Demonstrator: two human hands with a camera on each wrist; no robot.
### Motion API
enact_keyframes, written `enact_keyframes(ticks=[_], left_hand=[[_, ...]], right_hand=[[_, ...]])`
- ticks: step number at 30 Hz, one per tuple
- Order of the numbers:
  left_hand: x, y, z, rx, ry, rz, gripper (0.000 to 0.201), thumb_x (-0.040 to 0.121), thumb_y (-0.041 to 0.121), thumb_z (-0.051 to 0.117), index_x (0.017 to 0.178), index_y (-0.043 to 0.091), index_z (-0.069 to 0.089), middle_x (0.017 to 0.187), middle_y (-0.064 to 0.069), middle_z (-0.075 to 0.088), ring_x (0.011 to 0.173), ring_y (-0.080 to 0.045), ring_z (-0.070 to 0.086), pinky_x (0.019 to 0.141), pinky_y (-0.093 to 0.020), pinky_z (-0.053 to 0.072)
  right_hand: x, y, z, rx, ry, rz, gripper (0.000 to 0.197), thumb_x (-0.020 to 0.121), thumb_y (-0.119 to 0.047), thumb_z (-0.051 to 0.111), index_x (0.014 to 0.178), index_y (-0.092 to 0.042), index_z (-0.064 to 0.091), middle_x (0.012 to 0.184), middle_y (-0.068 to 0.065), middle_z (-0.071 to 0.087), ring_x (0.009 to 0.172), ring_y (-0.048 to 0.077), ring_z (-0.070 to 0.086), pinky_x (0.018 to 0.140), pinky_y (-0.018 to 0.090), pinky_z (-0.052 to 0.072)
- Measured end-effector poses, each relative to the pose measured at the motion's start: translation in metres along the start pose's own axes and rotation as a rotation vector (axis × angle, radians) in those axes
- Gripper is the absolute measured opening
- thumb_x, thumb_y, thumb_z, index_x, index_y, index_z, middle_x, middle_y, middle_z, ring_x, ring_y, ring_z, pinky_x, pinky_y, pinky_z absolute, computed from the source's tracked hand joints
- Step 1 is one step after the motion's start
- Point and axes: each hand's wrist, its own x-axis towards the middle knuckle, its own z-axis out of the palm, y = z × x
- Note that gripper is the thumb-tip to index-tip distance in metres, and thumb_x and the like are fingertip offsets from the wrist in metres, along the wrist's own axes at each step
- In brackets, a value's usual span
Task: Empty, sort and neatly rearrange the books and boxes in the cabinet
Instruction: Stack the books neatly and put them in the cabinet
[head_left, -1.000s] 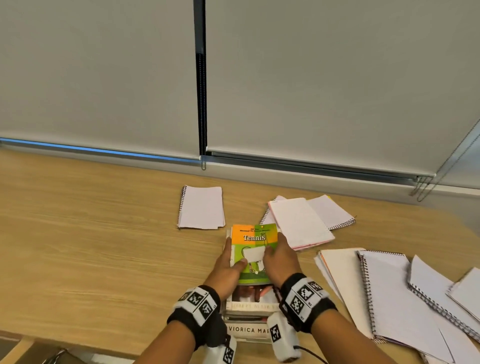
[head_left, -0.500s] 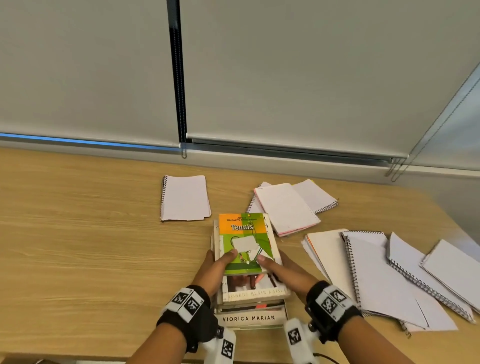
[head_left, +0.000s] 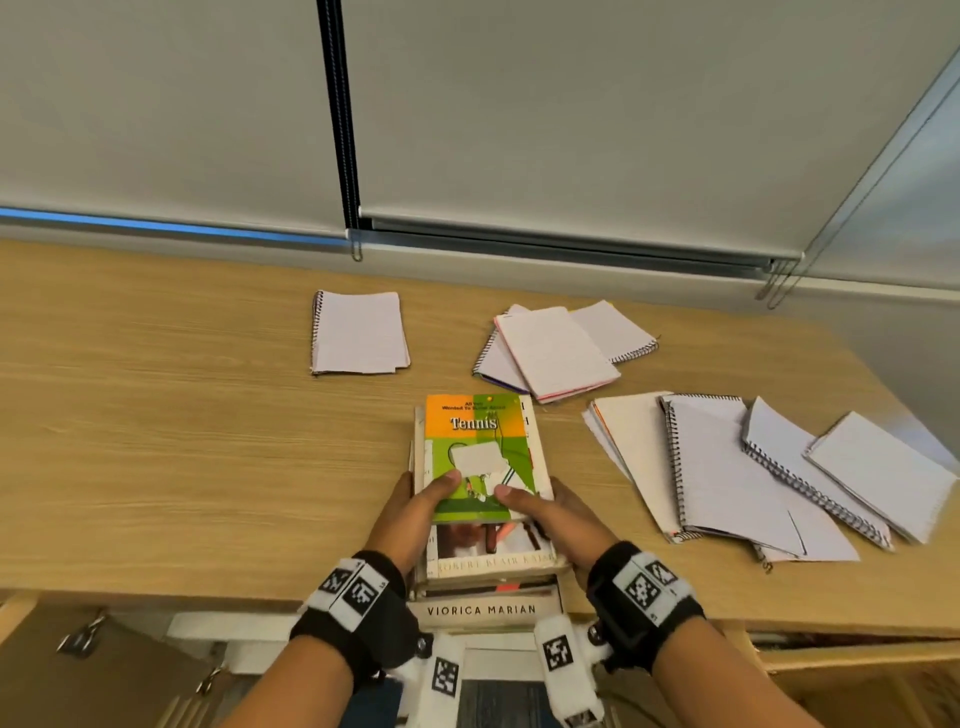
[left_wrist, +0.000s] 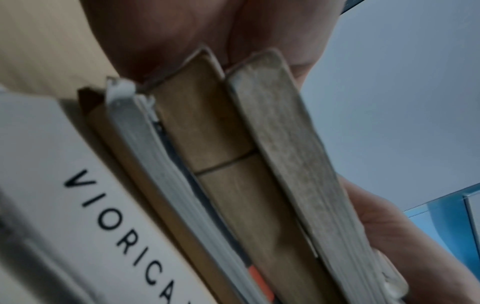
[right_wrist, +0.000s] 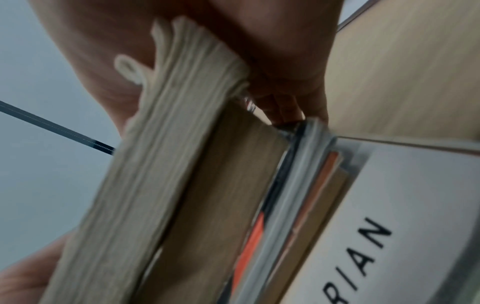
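Currently book stack (head_left: 483, 499) sits lower centre of frame on tabletop (head_left: 182, 441), both hands clamping it: left hand (head_left: 415, 512), right hand (head_left: 558, 519), thumbs on top. Emptying step, judging; next: let go, square edges, clear of notebooks (head_left: 727, 467).

Even, soft indoor light with faint shadows. The head view is sharp but bends at its edges. Both wrist views are dim and blurred.

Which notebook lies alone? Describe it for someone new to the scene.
Start at the wooden countertop under the window blinds. Behind the stack of books, to its left, lies a small spiral notebook. It lies alone, binding on its left edge, whereas the other notebooks overlap in piles on the right.
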Motion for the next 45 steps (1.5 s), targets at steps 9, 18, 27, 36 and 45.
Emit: enact_keyframes(ticks=[9, 18, 27, 36, 45], left_hand=[[-0.07, -0.041, 0.011, -0.055, -0.012, -0.19, 0.085, 0.055, 0.056, 0.086, 0.127, 0.019, 0.059, 0.108, -0.013, 0.073, 0.096, -0.033, 0.071, 0.091, -0.045, 0.053], [0.003, -0.112, -0.037, 0.004, 0.113, -0.301, 0.118, 0.032, 0.076, 0.084, 0.136, 0.035, 0.048, 0.118, -0.009, 0.068, 0.098, -0.036, 0.07, 0.091, -0.057, 0.05], [-0.177, -0.115, -0.024, 0.006, -0.091, -0.249, 0.088, 0.049, 0.07, 0.081, 0.12, 0.021, 0.061, 0.105, -0.003, 0.075, 0.094, -0.022, 0.073, 0.093, -0.041, 0.051], [-0.181, -0.3, -0.039, 0.156, 0.034, -0.615, 0.113, 0.043, 0.083, 0.075, 0.135, 0.022, 0.05, 0.135, 0.002, 0.058, 0.119, -0.021, 0.059, 0.104, -0.043, 0.042], [0.04, -0.368, 0.002, 0.295, -0.016, -0.428, 0.111, 0.032, 0.093, 0.066, 0.126, 0.033, 0.061, 0.128, 0.002, 0.064, 0.113, -0.021, 0.063, 0.104, -0.043, 0.041]], right_hand=[[-0.058, 0.042, -0.007, 0.094, 0.048, 0.068, 0.097, 0.048, -0.052, 0.093, 0.13, -0.023, 0.051, 0.116, -0.002, 0.071, 0.101, 0.017, 0.07, 0.096, 0.04, 0.052], [-0.068, 0.048, -0.007, -0.007, 0.242, 0.275, 0.157, 0.015, -0.081, 0.081, 0.15, -0.033, 0.015, 0.15, 0.007, 0.037, 0.13, 0.033, 0.045, 0.104, 0.051, 0.043], [-0.192, 0.125, 0.042, 0.291, 0.123, 0.246, 0.107, 0.051, -0.047, 0.093, 0.139, -0.015, 0.042, 0.114, 0.008, 0.071, 0.1, 0.028, 0.071, 0.092, 0.046, 0.053], [-0.206, 0.292, 0.061, 0.287, 0.191, 0.506, 0.105, 0.032, -0.052, 0.095, 0.121, -0.011, 0.058, 0.101, 0.004, 0.074, 0.092, 0.024, 0.071, 0.081, 0.033, 0.054], [-0.006, 0.369, -0.01, 0.128, 0.256, 0.346, 0.094, 0.038, -0.074, 0.084, 0.111, -0.018, 0.068, 0.099, 0.004, 0.076, 0.092, 0.026, 0.073, 0.095, 0.047, 0.052]])
